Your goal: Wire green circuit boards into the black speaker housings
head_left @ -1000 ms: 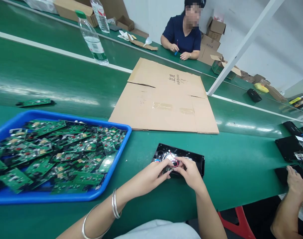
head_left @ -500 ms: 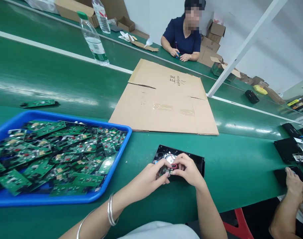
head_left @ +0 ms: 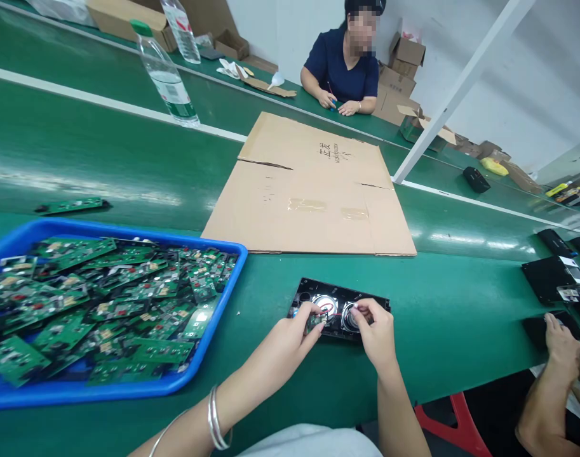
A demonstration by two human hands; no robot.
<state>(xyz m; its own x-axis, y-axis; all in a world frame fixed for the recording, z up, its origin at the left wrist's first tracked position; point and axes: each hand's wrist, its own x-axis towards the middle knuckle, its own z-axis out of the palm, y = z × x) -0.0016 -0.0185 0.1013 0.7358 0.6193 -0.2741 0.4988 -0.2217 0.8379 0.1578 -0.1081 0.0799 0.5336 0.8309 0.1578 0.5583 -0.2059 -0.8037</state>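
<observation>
a black speaker housing point(head_left: 338, 308) with 2 round speakers lay on the green bench point(head_left: 437, 330), just right of a blue tray point(head_left: 223, 298) heaped with green circuit boards point(head_left: 103, 298). a small green board point(head_left: 314, 321) was pinched by the left hand point(head_left: 290, 336) at the housing's near edge. the right hand point(head_left: 376, 330) was closed on the housing's right part, fingertips by the right speaker.

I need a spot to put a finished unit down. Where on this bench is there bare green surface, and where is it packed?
Bare green lies between the blue tray and the black speaker housing, and from the housing right toward the black units. The flattened cardboard covers the middle. The tray is heaped with circuit boards. The left hand and right hand crowd the housing.
</observation>
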